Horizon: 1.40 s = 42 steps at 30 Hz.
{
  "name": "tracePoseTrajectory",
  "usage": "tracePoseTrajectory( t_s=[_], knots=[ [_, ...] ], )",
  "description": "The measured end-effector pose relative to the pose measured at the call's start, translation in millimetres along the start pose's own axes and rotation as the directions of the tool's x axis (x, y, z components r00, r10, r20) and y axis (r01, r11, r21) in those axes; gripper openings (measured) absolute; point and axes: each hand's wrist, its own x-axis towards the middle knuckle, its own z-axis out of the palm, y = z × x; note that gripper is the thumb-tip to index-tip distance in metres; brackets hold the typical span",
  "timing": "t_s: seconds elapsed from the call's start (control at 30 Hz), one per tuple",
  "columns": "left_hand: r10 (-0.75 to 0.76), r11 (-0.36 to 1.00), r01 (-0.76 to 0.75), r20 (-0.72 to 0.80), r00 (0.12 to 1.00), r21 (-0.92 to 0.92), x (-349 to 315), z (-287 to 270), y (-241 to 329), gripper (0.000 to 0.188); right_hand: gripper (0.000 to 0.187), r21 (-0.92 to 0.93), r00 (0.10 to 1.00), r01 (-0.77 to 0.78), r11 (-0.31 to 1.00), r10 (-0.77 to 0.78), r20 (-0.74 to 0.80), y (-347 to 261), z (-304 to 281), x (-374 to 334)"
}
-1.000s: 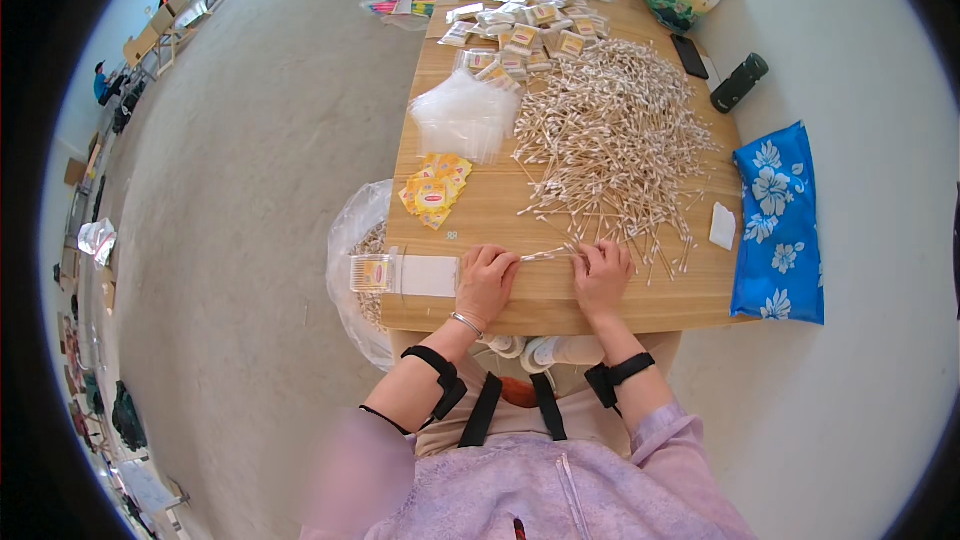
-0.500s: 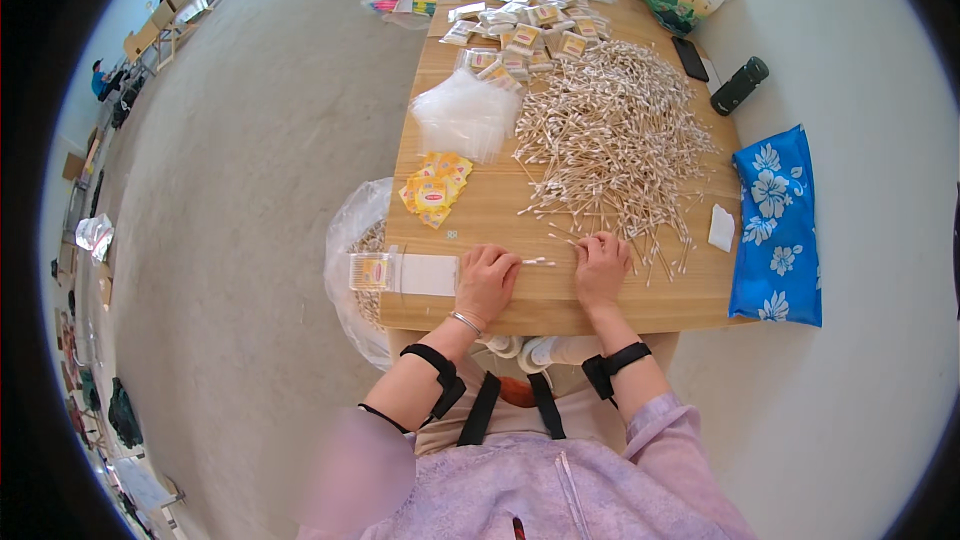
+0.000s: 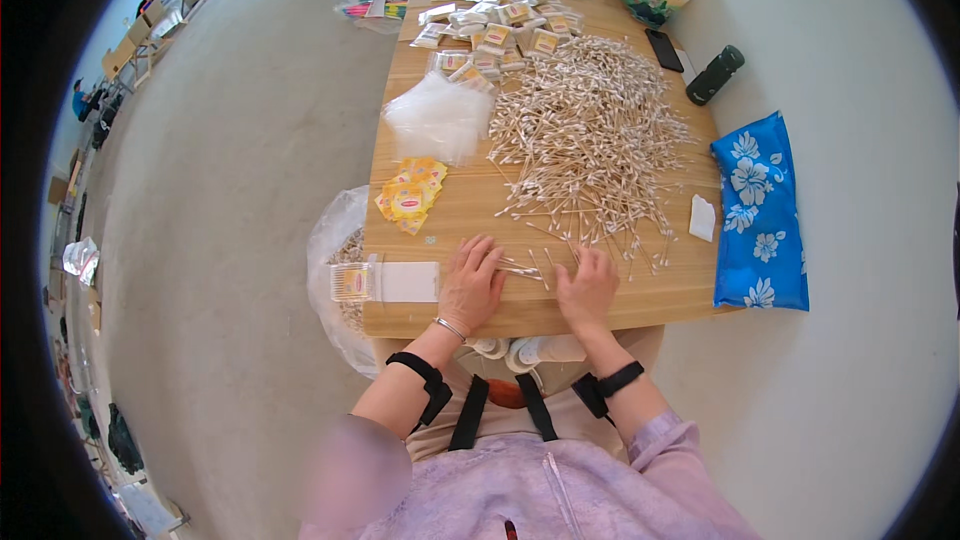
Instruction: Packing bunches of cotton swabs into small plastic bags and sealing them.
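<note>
My left hand (image 3: pixel 471 285) rests on the near part of the table, its fingers closed over a few cotton swabs (image 3: pixel 521 269) whose white tips stick out to the right. Close by on the right, my right hand (image 3: pixel 587 289) has curled fingers at the near edge of the swab pile, pinching at loose swabs; its fingertips are partly hidden. The large pile of cotton swabs (image 3: pixel 590 140) spreads beyond both hands. Left of my left hand lies a white card or box (image 3: pixel 409 282), joined to a clear pack of swabs with a yellow label (image 3: pixel 352 283).
Yellow printed cards (image 3: pixel 410 195) and clear plastic bags (image 3: pixel 437 120) lie at the left. Filled swab packs (image 3: pixel 497 35) are heaped farther back. On the right are a blue flowered pouch (image 3: pixel 762 215), white paper (image 3: pixel 702 218), a dark bottle (image 3: pixel 716 75) and a phone (image 3: pixel 664 50). A plastic sack (image 3: pixel 325 280) hangs beside the table.
More swabs now stick out from under my left hand, fanned slightly. My right hand has drawn nearer the table's front edge, with loose swabs between the hands. The whole view has shifted a little.
</note>
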Motion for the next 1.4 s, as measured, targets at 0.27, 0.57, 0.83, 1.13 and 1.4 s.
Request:
tracePoseTrajectory(
  t_s=[0.27, 0.57, 0.83, 1.13, 1.4],
  knots=[
    [0.071, 0.984, -0.067, 0.017, 0.997, -0.162, 0.3, 3.7, -3.1, 0.023, 0.016, 0.167, 0.987, -0.115, 0.979, 0.094, 0.130, 17.1, 11.2, 7.0],
    [0.070, 0.981, -0.071, -0.012, 0.997, -0.179, -1.4, 1.5, -2.0, 0.016, 0.018, 0.256, 0.997, 0.067, 0.964, -0.074, 0.016, -9.5, 20.5, 0.5],
    [-0.066, 0.943, 0.070, 0.022, 0.998, -0.325, 7.2, 3.6, 3.1, 0.017, 0.021, 0.207, 0.988, 0.092, 0.974, -0.116, 0.105, 6.1, 7.5, 1.9],
    [-0.231, 0.956, 0.247, 0.113, 0.966, -0.156, 59.6, 16.2, 6.0, 0.029, 0.009, 0.188, 0.997, 0.017, 0.982, -0.031, 0.074, 20.7, 1.2, 4.2],
    [-0.269, 0.928, 0.303, 0.173, 0.948, -0.216, 63.3, 33.6, -4.1, 0.021, 0.008, 0.161, 1.000, -0.012, 0.987, 0.010, 0.012, 36.4, 0.4, 8.1]
  ],
)
